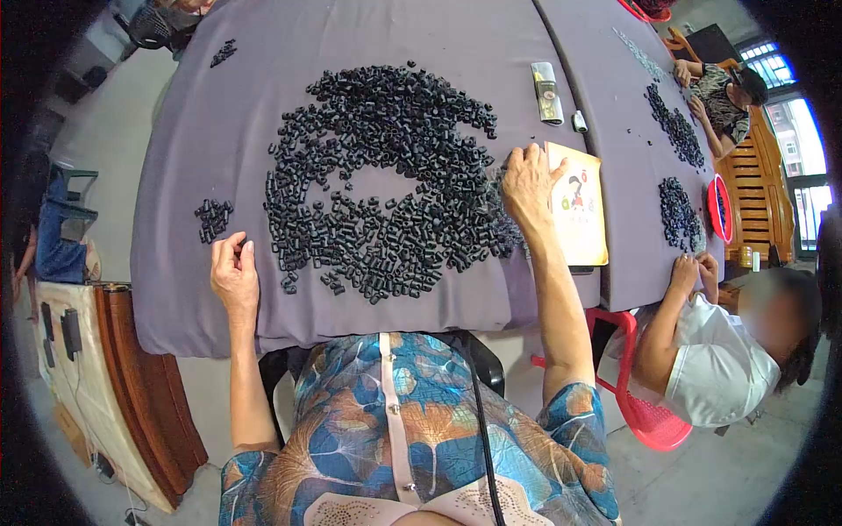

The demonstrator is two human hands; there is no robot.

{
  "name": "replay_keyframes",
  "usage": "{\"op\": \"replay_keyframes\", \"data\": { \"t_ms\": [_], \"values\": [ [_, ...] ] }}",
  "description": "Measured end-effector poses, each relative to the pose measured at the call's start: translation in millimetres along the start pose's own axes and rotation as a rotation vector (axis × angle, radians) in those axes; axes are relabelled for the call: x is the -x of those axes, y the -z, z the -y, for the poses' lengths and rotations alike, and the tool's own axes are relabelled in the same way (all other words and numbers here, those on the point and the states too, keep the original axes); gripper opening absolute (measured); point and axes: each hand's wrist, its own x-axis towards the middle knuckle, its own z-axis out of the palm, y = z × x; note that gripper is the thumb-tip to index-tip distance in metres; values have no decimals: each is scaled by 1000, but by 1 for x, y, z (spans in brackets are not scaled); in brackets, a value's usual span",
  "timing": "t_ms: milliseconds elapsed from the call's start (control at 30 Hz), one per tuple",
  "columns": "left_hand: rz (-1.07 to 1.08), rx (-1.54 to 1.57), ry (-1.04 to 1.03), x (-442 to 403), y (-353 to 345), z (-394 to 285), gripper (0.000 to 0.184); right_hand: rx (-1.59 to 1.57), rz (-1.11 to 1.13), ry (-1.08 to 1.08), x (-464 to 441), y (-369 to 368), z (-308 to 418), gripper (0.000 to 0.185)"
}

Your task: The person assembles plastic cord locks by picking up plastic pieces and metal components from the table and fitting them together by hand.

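Observation:
A large spread of small black cylindrical pieces (386, 237) lies on the grey-purple tablecloth (210, 131) in front of me. My left hand (235, 276) is at its lower left, just below a small separate cluster of black pieces (213, 219). Its thumb and forefinger are pinched together; a dark bit shows at the tips, too small to name. At the right edge of the spread, my right hand (529, 186) rests with its fingers down and thumb apart, over the left edge of a pale yellow booklet (579, 206). What lies under its palm is hidden.
A flat packet (546, 93) and a small white item (579, 121) lie beyond the booklet. To the right, two people sit by more black piles (677, 215) and a red basin (720, 208). A red chair (645, 421) stands at lower right, a wooden cabinet (145, 377) at left.

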Motion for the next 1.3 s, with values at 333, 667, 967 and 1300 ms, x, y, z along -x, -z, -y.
{"op": "replay_keyframes", "data": {
  "t_ms": [333, 667, 967, 1300],
  "values": [
    [-4, 18, 9, 0, 0, -2, 13, -19, 62, -50, 1, -5, -23, 25],
    [-12, -8, -12, -1, 0, -1, 14, -195, 95, 4, 40, 23, -25, 27],
    [-10, -19, -5, -1, 0, -2, 14, 277, 71, -32, 10, 28, -42, 27],
    [-12, 1, 7, -1, 1, -2, 15, 39, -128, 366, -6, -7, -58, 17]
  ]
}}
